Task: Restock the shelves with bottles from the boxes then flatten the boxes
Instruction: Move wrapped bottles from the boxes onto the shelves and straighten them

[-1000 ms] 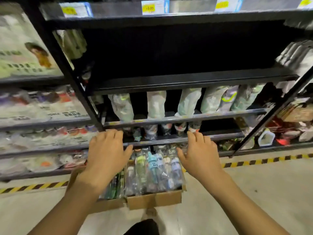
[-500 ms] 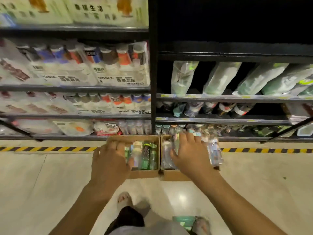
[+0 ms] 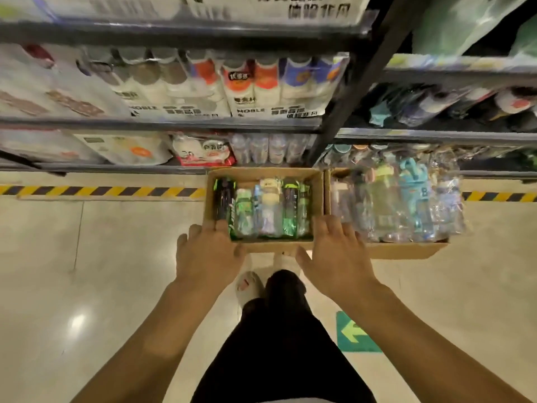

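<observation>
left hand (image 3: 207, 254) and right hand (image 3: 334, 257), fingers spread and holding nothing, sit over the near corners of the centre-frame box (image 3: 261, 173), which is full of bottles (image 3: 267, 210). likely step: starting the restock. next move: grip one bottle and lift it to the shelves (image 3: 174, 123) in the upper frame.

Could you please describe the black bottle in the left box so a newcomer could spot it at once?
On the floor, below the shelves and by the yellow-and-black stripe, the left box stands beside the right box, both open cardboard. In the left one, wrapped bottles sit in a row. The black bottle is leftmost, against the box wall; those next to it are green or clear.
</observation>
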The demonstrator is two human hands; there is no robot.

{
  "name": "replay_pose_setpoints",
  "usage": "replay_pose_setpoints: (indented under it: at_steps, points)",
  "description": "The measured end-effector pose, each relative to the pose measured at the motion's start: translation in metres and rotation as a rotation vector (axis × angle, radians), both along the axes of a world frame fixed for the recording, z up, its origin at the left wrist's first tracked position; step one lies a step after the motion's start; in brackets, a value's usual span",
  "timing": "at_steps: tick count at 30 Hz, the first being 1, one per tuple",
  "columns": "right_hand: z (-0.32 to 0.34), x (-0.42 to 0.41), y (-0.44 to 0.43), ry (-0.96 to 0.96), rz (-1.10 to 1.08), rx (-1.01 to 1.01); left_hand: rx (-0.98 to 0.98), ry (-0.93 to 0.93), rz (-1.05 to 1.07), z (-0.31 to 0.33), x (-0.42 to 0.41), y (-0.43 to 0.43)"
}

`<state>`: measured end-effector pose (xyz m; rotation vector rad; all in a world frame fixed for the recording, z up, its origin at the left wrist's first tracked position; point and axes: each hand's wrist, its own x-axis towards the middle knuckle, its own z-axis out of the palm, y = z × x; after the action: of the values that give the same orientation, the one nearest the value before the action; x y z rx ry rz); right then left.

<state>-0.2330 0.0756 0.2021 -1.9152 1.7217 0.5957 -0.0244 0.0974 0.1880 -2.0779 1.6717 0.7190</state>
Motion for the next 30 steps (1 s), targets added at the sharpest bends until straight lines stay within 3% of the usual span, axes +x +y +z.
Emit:
replay_pose_setpoints:
  at_steps: [8,15,21,24,30]
  points:
    - [-0.25,0.023,-0.054,-0.043,-0.176,0.119,0.135,0.051,0.167,-0.241,0.027,-0.048]
    - [-0.464,0.013,-0.089,-0.134,-0.509,0.225,0.086,0.084,0.451,-0.443,0.049,-0.076]
    - [-0.567,0.001,-0.103,-0.231,-0.707,0.232,-0.044,0.033,0.653,-0.542,0.064,-0.082]
    - [-0.594,0.006,-0.107,-0.389,-0.876,0.217,-0.115,-0.02,0.671,-0.562,0.071,-0.081]
    - [-0.615,0.007,-0.101,-0.37,-1.052,0.27,-0.127,0.051,0.701,-0.573,0.073,-0.082]
